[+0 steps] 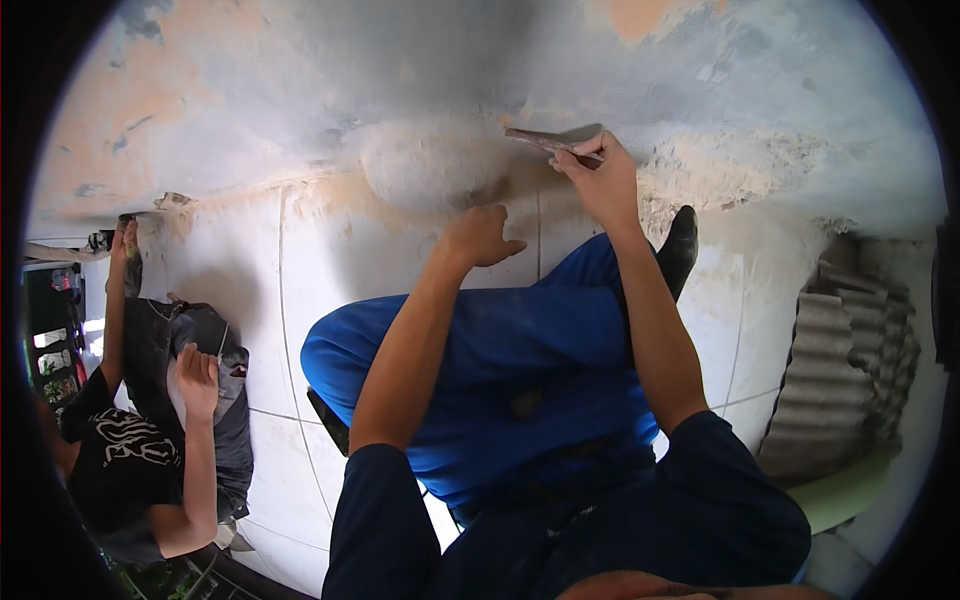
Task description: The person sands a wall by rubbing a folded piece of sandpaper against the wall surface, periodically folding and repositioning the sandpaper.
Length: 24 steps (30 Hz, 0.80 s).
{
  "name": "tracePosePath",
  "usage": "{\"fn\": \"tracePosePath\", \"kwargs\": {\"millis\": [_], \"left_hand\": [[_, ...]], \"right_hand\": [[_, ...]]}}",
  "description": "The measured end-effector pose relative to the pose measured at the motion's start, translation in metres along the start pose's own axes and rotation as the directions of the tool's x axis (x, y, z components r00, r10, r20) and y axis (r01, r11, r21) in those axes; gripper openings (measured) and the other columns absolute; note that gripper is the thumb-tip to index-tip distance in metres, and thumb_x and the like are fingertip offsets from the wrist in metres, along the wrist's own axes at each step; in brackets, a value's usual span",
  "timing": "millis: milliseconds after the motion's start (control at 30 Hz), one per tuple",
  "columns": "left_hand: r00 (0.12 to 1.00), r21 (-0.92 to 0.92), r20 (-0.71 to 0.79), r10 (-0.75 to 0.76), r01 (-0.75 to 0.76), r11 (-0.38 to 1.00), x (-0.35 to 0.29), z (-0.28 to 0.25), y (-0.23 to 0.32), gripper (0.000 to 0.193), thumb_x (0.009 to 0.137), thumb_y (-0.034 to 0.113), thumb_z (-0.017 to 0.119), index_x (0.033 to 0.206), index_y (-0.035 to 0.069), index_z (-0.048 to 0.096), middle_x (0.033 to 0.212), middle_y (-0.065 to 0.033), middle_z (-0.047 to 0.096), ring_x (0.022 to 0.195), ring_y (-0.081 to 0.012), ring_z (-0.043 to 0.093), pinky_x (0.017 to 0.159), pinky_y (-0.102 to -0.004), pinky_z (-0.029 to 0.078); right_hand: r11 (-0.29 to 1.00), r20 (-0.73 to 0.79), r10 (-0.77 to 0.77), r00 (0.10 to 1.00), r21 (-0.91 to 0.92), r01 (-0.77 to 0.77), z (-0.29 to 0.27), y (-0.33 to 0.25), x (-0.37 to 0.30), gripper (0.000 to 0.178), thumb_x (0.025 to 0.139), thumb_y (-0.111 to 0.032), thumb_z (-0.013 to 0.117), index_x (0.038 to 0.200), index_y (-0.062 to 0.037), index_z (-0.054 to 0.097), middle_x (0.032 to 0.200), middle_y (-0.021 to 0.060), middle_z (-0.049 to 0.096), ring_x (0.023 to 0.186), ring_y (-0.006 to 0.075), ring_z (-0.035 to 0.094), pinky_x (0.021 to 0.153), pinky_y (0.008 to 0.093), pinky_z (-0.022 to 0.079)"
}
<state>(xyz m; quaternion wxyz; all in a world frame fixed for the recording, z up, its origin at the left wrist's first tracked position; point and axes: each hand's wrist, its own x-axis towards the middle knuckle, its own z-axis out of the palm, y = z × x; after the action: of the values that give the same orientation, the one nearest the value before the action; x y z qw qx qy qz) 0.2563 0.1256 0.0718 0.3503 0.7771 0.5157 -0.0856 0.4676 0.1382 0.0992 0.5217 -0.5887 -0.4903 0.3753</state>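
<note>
My right hand [598,180] grips a thin, flat scraper-like strip [537,138], brownish and crusted, between thumb and fingers. The strip's far end points left and lies close to the grey wall [430,60], just above a rounded pale patch [425,165] at the wall's foot. Lower and to the left, my left hand [480,235] is close to that patch with its thumb stretched out to the right. Its fingers bend toward the wall and partly hide one another; nothing shows in them. Whether the fingertips touch the wall cannot be made out.
I sit on white floor tiles [265,350], legs in blue trousers [490,350] crossed before me. To the left, another person in a black shirt [125,460] reaches for the wall. Corrugated grey sheets [835,370] lie at the right. Crumbled plaster [730,170] marks the wall's base.
</note>
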Motion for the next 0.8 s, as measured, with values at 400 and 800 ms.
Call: {"fn": "tracePosePath", "kwargs": {"millis": [400, 800], "left_hand": [[0.998, 0.032, -0.011, 0.059, -0.059, 0.998, 0.003, 0.004, -0.013, 0.071, 0.086, 0.050, 0.075, 0.132, -0.003, 0.062, 0.127, -0.0237, 0.067, 0.120, -0.0384, 0.063, 0.103, -0.0454, 0.049], [0.998, 0.027, 0.061, 0.017, -0.019, 0.999, 0.004, 0.006, -0.007, 0.072, 0.086, 0.051, 0.074, 0.133, -0.002, 0.062, 0.125, -0.0234, 0.068, 0.122, -0.0384, 0.062, 0.102, -0.0466, 0.049]], "right_hand": [[0.928, 0.008, 0.143, 0.990, -0.348, -0.132, -0.003, -0.016, -0.006, 0.018, 0.093, 0.001, 0.071, 0.092, 0.0033, 0.053, 0.099, 0.0198, 0.070, 0.086, 0.0243, 0.076, 0.072, 0.0278, 0.060], [0.982, 0.049, 0.134, 0.990, 0.128, -0.139, -0.007, -0.001, -0.002, 0.019, 0.092, -0.002, 0.072, 0.093, 0.0013, 0.053, 0.084, 0.0150, 0.073, 0.078, 0.0212, 0.077, 0.066, 0.0282, 0.057]]}}
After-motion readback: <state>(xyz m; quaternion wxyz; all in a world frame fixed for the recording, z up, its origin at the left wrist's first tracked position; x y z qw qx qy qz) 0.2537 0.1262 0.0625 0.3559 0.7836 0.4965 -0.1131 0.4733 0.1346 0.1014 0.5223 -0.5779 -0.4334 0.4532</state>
